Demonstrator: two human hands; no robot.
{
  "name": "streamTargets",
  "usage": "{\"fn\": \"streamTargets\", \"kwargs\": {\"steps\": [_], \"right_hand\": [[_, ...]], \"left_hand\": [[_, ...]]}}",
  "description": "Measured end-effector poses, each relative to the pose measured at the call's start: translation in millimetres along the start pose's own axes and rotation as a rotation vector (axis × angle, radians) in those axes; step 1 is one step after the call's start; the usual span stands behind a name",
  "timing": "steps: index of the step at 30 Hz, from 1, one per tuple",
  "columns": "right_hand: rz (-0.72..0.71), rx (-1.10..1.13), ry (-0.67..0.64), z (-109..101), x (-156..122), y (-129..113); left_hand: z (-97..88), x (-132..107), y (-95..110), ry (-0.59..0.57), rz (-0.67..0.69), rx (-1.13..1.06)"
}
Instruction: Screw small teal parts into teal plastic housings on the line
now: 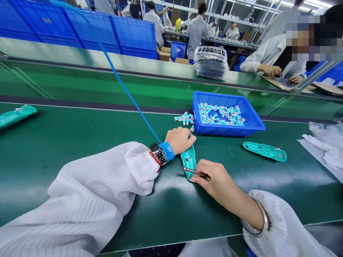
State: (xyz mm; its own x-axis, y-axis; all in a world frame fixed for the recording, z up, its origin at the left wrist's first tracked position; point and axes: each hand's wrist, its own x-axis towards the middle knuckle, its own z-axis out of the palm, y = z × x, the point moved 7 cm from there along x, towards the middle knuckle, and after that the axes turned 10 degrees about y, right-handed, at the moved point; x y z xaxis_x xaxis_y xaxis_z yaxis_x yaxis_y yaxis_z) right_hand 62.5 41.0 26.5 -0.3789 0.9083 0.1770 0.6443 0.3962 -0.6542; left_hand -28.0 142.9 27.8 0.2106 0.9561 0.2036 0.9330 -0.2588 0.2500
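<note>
My left hand (180, 140) rests curled on the green table, fingers closed over the top end of a teal plastic shell (189, 160). A blue wrist strap and a watch sit on that wrist. My right hand (213, 178) is closed on metal tweezers (193, 172), whose tip touches the lower part of the shell. Just beyond my left hand lies a small heap of white-and-teal parts (185, 118), beside a blue tray (254, 121) holding many more of them.
A second teal shell (264, 151) lies right of my hands; a third (16, 115) at far left. Plastic bags (325, 144) are at right. A stack of wrapped trays (211, 62) stands beyond the conveyor. A seated person's hands (270, 70) work opposite; blue crates (80, 25) behind.
</note>
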Motion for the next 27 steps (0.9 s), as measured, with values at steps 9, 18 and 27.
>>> {"fn": "streamTargets", "kwargs": {"steps": [9, 18, 27], "right_hand": [[0.16, 0.085, -0.015, -7.9, 5.4, 3.2], [0.143, 1.082, 0.723, -70.6, 2.0, -11.0], [-0.035, 1.152, 0.738, -42.6, -0.1, -40.2]], "left_hand": [[-0.4, 0.4, 0.6, -0.008, -0.004, 0.002], [-0.8, 0.7, 4.5, -0.02, 0.015, 0.01], [0.3, 0.2, 5.2, -0.013, 0.028, 0.012]]}}
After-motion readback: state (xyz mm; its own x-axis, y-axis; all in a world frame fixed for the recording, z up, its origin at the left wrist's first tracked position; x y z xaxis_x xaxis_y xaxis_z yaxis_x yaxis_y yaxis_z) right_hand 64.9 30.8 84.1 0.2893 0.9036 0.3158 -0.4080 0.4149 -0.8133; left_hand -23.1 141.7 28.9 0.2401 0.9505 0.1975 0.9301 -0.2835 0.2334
